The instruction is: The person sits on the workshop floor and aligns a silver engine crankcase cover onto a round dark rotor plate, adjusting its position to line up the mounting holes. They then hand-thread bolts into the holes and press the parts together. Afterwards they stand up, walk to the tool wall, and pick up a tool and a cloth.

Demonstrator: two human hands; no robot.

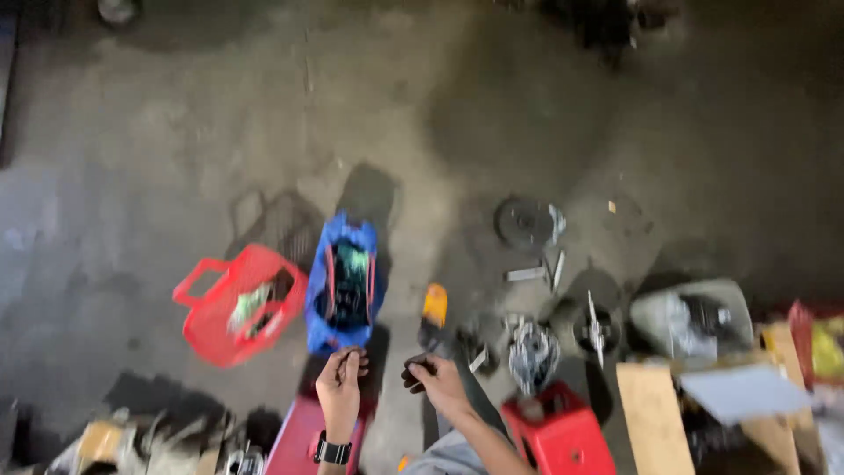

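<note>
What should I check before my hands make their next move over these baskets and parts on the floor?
1. Left hand free: cannot tell; fingers pinched, anything in them is too small and blurred to see.
2. Right hand grip: ok; it is closed on a small dark part.
3. Blue basket in front of the left hand, upright and open: ok.
4. Red basket upright: not ok; it is tilted, left of the blue one.
5. Floor ahead free of loose parts: not ok; metal parts and a dark disc lie scattered.
6. View sharp: not ok; blurred.
</note>
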